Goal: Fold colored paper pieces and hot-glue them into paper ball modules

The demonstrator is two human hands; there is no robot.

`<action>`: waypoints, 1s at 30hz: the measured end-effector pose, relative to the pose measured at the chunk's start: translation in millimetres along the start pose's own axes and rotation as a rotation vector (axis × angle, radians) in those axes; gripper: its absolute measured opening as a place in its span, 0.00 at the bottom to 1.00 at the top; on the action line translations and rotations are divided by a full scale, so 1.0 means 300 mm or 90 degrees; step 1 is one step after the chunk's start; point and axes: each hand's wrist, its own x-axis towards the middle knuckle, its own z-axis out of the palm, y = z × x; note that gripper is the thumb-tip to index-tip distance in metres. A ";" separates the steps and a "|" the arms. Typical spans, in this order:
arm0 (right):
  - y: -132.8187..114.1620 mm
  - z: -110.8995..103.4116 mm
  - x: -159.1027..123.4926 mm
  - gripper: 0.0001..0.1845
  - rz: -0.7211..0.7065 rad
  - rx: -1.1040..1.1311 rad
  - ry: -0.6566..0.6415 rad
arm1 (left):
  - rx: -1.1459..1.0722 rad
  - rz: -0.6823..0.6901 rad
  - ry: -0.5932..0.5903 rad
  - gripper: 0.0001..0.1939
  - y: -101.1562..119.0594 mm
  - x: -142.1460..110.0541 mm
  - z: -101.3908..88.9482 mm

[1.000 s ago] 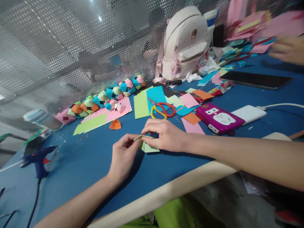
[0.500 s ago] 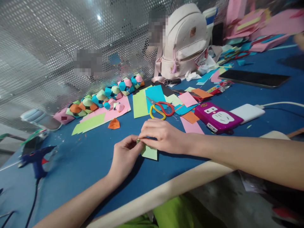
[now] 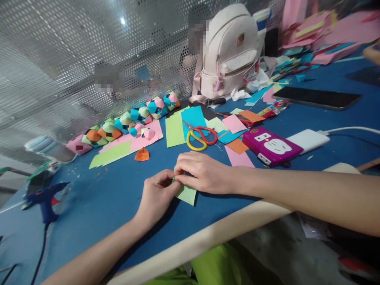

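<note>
Between my two hands is a small sheet of light green paper (image 3: 187, 194), pinched at its upper left corner. My left hand (image 3: 158, 194) closes thumb and fingers on that corner. From the right, my right hand (image 3: 200, 172) meets it there, fingers bent and also pinching the paper. My fingers hide the pinched corner; the lower part of the sheet slants toward me. Just beyond my hands lie scissors (image 3: 199, 136) with one red and one yellow handle. A folded orange paper piece (image 3: 142, 154) sits on the blue table (image 3: 97, 221) beyond my left hand.
Folded paper balls (image 3: 124, 120) line the back beside stacked green sheets (image 3: 109, 155). A blue glue gun (image 3: 47, 200) stands at left. Rightward are a purple power adapter (image 3: 270, 146), a white charger (image 3: 310, 141), a phone (image 3: 317, 97) and a backpack (image 3: 230, 55). Another person's hand (image 3: 372, 51) shows far right.
The green sheet has tilted slightly, its lower corner now nearer to me. Both hands keep pinching the same corner. The other person's hand shows more at the right edge.
</note>
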 end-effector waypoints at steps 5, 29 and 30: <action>-0.002 -0.011 0.007 0.06 0.059 0.123 0.051 | -0.036 -0.020 0.021 0.07 0.002 0.003 0.000; 0.005 -0.009 0.012 0.07 0.181 0.160 0.054 | -0.146 -0.074 0.052 0.10 -0.015 0.014 0.001; 0.007 -0.010 0.011 0.07 0.177 0.163 0.049 | -0.141 -0.073 0.055 0.10 -0.011 0.013 0.001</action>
